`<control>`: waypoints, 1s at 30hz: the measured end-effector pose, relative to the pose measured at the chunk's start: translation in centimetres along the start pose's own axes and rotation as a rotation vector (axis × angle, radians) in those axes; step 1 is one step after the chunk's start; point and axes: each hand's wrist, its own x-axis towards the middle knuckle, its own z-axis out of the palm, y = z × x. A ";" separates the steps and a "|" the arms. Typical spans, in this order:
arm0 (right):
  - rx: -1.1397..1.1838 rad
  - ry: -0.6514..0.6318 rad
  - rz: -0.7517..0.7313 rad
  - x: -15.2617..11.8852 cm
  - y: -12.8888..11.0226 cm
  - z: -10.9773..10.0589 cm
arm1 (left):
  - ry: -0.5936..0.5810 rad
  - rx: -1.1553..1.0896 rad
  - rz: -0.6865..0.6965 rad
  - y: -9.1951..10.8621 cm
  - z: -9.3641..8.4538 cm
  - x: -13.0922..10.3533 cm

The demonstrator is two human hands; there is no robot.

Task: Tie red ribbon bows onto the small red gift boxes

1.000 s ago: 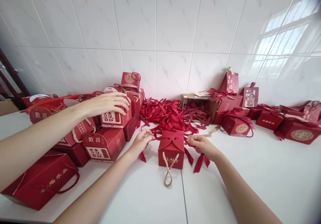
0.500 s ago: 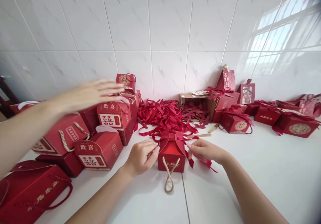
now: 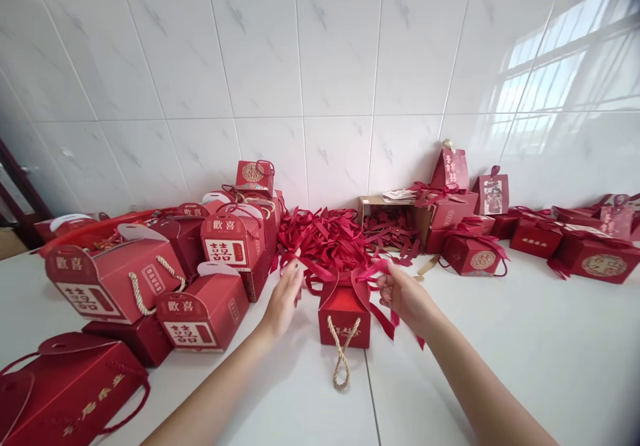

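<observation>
A small red gift box (image 3: 345, 323) with a twisted gold cord handle (image 3: 341, 366) stands upright before me, its top flaps folded inward. Red ribbon (image 3: 323, 271) passes through the top of the box and spreads out to both sides. On the left, my left hand (image 3: 286, 293) pinches one end of the ribbon between thumb and fingers. Opposite it, my right hand (image 3: 404, 293) grips the other end, with a loose tail hanging below the fingers. Both hands are apart from the box's walls.
Behind the box lies a heap of red ribbons (image 3: 325, 233), beside an open carton (image 3: 380, 201) of dark red strips. Stacked red gift boxes (image 3: 200, 316) crowd the left, with a red basin (image 3: 90, 229) behind them. Ribbon-tied boxes (image 3: 473, 256) line the right. A tiled wall (image 3: 335, 46) closes the back.
Another person's arm, which reached over the left boxes, is gone. My hands have lifted and moved away from the box's sides, drawing the ribbon ends outward and up.
</observation>
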 end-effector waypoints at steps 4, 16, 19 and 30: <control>0.124 0.106 -0.165 1.2 -3.1 1.1 | 0.105 -0.295 0.058 5.0 -0.3 3.2; -0.171 -0.070 -0.576 -0.8 -9.9 6.9 | 0.014 0.308 0.346 13.8 0.1 4.3; -0.120 -0.180 -0.553 -1.1 -9.1 7.7 | -0.002 0.156 0.364 13.9 0.5 4.1; -0.260 -0.210 -0.522 -1.0 -7.4 9.2 | 0.030 0.596 0.428 13.7 1.7 3.1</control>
